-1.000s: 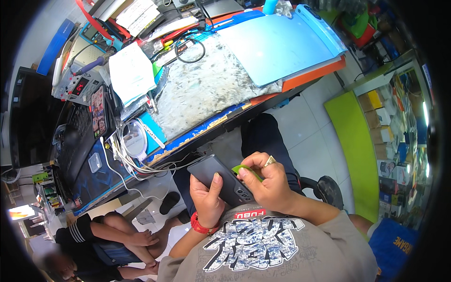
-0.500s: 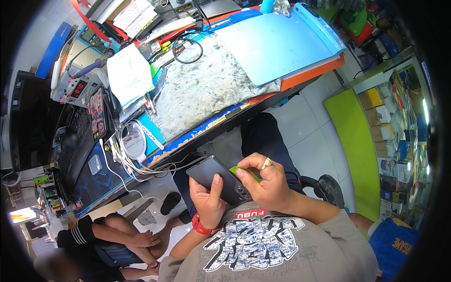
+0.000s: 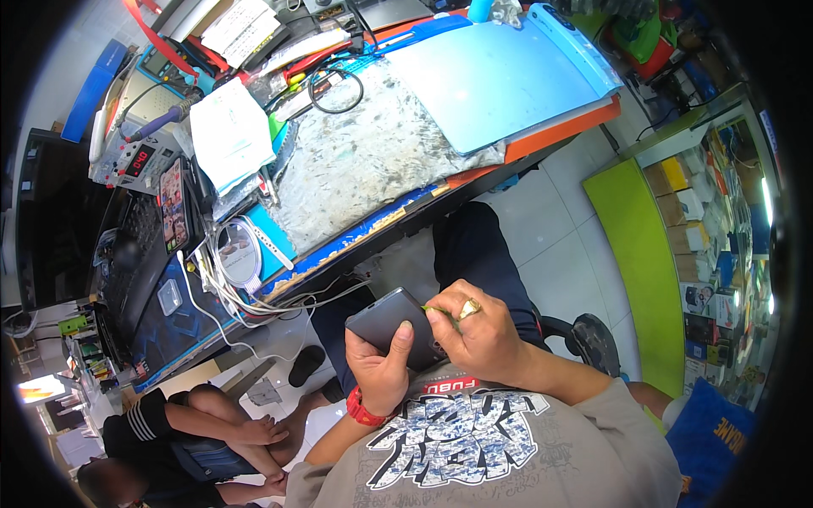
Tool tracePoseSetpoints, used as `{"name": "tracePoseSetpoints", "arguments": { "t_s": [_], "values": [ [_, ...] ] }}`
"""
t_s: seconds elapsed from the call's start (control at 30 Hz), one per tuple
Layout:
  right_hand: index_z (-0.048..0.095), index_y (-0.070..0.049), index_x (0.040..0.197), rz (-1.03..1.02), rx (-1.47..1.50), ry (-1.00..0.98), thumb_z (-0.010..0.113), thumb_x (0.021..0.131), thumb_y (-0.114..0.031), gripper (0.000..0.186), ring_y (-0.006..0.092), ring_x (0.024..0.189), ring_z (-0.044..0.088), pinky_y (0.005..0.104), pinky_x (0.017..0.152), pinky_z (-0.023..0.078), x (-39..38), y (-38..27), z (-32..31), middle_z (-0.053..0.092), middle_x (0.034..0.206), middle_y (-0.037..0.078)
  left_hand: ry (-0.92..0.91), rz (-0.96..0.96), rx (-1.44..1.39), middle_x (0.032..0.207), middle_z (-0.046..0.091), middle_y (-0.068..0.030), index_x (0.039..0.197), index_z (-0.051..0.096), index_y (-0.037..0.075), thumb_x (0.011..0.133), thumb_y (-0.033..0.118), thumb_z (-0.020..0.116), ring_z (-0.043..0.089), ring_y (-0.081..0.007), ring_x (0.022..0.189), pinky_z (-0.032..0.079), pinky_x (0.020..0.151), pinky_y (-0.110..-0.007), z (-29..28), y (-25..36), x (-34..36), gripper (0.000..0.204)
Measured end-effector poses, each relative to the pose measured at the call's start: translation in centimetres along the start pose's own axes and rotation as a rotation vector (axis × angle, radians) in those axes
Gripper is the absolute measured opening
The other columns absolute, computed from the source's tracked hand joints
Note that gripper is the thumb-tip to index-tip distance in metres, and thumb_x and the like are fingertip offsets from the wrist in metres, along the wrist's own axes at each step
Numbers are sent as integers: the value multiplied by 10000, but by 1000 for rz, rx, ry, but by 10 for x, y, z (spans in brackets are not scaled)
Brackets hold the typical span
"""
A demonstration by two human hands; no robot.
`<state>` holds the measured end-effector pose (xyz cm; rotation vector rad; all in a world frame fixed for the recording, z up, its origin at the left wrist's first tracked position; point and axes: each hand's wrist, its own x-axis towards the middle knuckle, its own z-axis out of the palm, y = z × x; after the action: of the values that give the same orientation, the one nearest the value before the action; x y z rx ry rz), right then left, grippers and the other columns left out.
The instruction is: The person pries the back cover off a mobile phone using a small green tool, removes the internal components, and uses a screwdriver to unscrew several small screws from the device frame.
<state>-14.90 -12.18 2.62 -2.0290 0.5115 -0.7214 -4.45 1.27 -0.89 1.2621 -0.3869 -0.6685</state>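
Left hand [image 3: 378, 366] grips a dark phone [image 3: 381, 322]; right hand [image 3: 481, 332] pinches a half-hidden green pick [image 3: 435, 310] at its edge. Beyond them, white cables [image 3: 225, 292] and a blue mat [image 3: 483, 93] crowd the worktop [image 3: 563, 130].

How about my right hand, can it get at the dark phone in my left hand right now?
Probably yes: your right hand is beside the phone with nothing else visibly blocking it, though its grip is taken by a green piece.

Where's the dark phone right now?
Head view, just below centre: the dark phone is in the left hand, with the right hand and a thin green piece by its right edge.
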Motion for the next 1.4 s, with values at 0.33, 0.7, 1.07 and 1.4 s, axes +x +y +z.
{"name": "tracePoseSetpoints", "arguments": {
  "t_s": [0.33,0.7,1.07,1.4],
  "values": [
    [623,32,921,-59,-82,-58,669,950,-19,74,310,740,671,400,601,559,-2,1,-2,640,893,137,31,38,195,1198,624,-93,1308,476,19,984,83,748,626,-111,998,517,877,-273,7,13,1,428],
    [654,18,943,48,26,-74,661,968,-29,53,307,646,662,391,546,519,-12,1,-3,664,835,151,-111,156,316,1241,528,-111,1360,420,44,943,10,759,609,-129,998,520,849,-270,-14,3,-5,538],
    [656,50,899,121,69,-142,665,962,-25,98,347,737,679,416,607,553,-13,2,-11,682,890,159,-106,169,378,1241,518,-96,1306,459,43,932,26,778,595,-127,996,514,849,-269,-17,-3,-7,492],
    [680,47,963,160,205,-289,662,976,-62,112,384,761,670,427,679,523,-5,8,-30,670,879,168,-159,152,256,1212,555,-83,1264,509,39,920,21,797,617,-118,995,524,840,-259,-7,7,0,450]
  ]
}}
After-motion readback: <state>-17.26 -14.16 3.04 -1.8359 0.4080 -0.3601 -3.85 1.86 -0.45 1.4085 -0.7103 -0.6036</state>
